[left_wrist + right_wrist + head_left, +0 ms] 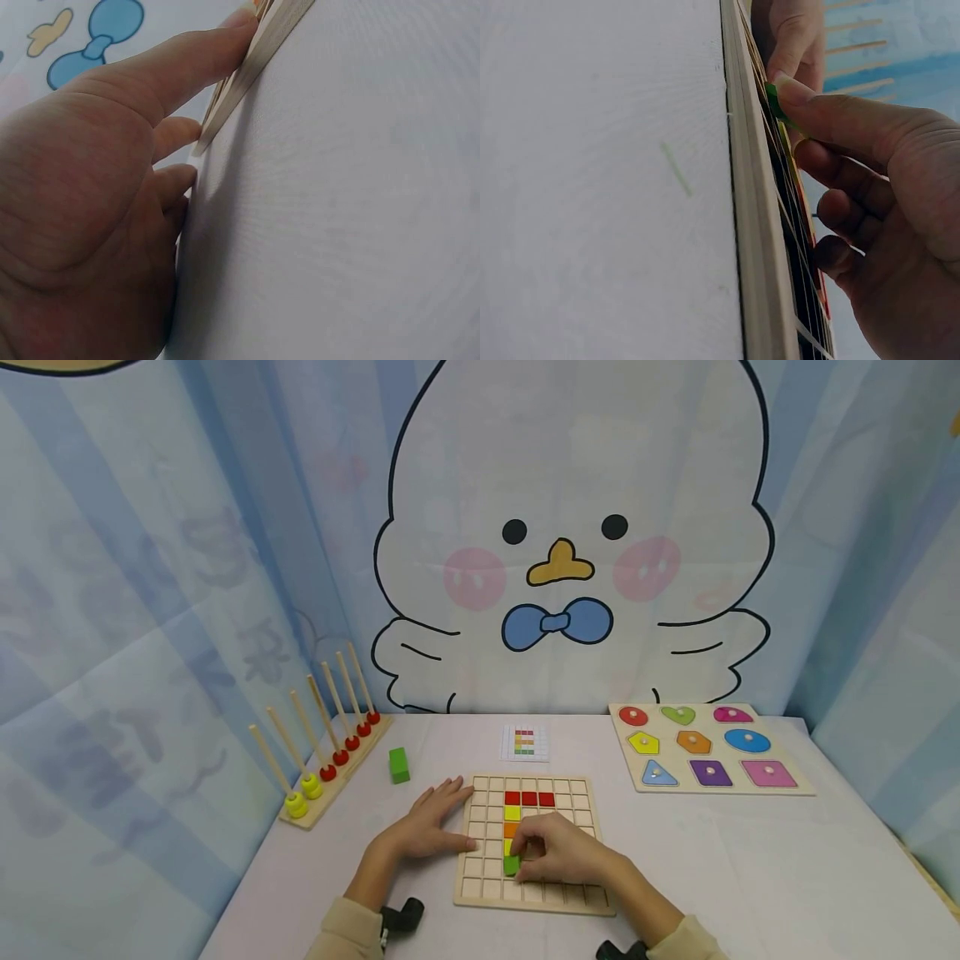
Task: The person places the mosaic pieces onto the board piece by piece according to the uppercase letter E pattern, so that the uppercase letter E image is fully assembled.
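Note:
A wooden grid board [480,891] lies on the table. Across its upper rows runs a line of red blocks [529,798]; below their left end comes a column with a yellow block [512,812], an orange block [512,830] and another yellow one. At the column's bottom, my right hand [564,852] pinches a green block [512,866] at the grid; in the right wrist view the thumb presses on this green block [772,99]. My left hand [426,828] rests at the board's left edge, fingers extended, its thumb [199,64] touching the rim.
A small pattern card [525,745] lies behind the board. Left of it stands a green block [399,766], near a peg rack [341,774] with yellow and red beads. A shape puzzle board [660,768] is at the back right. Printed curtains [570,677] border the table.

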The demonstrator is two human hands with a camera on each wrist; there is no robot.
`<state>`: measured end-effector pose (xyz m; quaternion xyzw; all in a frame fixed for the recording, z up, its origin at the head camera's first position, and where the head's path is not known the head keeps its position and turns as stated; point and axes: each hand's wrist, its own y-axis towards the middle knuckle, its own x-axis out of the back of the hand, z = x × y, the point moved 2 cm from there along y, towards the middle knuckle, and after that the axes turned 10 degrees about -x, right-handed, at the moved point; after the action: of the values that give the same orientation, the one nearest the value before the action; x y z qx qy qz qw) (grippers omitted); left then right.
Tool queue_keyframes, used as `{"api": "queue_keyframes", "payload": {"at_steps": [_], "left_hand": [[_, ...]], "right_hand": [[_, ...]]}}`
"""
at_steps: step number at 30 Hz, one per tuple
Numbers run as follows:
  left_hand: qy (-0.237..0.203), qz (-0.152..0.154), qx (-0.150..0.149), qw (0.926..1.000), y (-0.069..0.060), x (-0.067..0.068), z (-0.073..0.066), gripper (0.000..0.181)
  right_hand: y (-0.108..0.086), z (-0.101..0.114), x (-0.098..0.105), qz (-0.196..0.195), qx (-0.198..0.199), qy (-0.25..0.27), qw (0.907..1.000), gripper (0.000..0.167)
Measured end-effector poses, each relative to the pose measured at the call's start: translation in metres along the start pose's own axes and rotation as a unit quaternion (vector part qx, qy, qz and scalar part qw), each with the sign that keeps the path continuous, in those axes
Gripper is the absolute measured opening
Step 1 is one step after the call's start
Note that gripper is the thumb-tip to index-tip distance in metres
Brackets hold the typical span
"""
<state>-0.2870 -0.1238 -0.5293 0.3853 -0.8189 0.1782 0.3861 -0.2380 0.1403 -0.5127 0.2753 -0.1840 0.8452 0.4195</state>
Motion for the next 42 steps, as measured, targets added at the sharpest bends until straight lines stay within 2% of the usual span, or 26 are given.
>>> {"api": "queue_keyframes", "payload": {"at_steps": [10,24,33,42], "left_hand": [[0.0,-0.001,-0.002,1.0,-0.001,0.0,-0.002,0.093],[-0.001,-0.002,-0.002,1.0,0.0,0.0,-0.001,0.093],[-0.002,-0.003,-0.003,1.0,0.0,-0.001,0.0,0.094],[-0.001,-0.005,0.0,1.0,0.001,-0.002,0.001,0.094]], "right_hand": [[-0.001,0.001,0.0,0.007,-0.014,-0.009,0.9998,0.019],[0.0,0.0,0.0,0.006,-0.011,-0.023,0.9997,0.022],[-0.004,0.001,0.007,-0.031,-0.002,-0.035,0.9989,0.019],[-0.005,0.001,0.014,-0.041,-0.016,-0.033,0.9985,0.016]]}}
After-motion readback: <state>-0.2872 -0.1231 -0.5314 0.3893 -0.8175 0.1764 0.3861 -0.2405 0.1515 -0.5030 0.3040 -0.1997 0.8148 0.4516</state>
